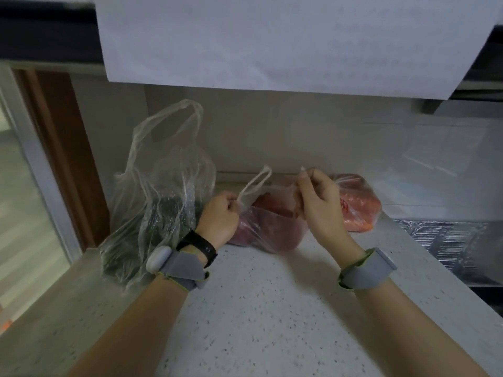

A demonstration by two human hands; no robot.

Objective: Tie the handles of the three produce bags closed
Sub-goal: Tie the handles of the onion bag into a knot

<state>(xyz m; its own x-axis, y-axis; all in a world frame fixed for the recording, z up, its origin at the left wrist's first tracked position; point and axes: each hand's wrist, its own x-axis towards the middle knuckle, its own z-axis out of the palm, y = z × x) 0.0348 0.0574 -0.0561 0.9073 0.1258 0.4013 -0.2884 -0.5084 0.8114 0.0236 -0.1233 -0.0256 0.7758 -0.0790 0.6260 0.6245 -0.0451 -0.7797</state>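
I see three bags in a row at the back of the speckled surface point(258, 308), against the wall.

My left hand point(219, 216) is curled, its fingers point(232, 206) pinching the base of one handle loop point(255, 183) of the middle bag point(269, 232), and the loop stands up and leans right. My right hand point(318, 202) is raised a little higher, and its fingers point(306, 178) are clenched around the other handle, whose pale tip point(302, 168) pokes out above them. The two handles are held apart over the bag's mouth, not crossed. This bag holds dark red produce and sits between my wrists.

The left bag point(152, 208) touches my left wrist. It is clear, holds dark greens, and its long handles point(190, 107) rise loose and untied. The right bag point(356, 205) lies partly behind my right hand, with orange-red produce inside. I cannot tell how its handles lie.

Each wrist has a grey band point(179, 265), and the left also has a black strap point(201, 247). A white sheet point(272, 42) hangs across the top of the view. A window frame point(35, 159) runs down the left, and crinkled foil point(446, 240) lies past the right edge of the surface.
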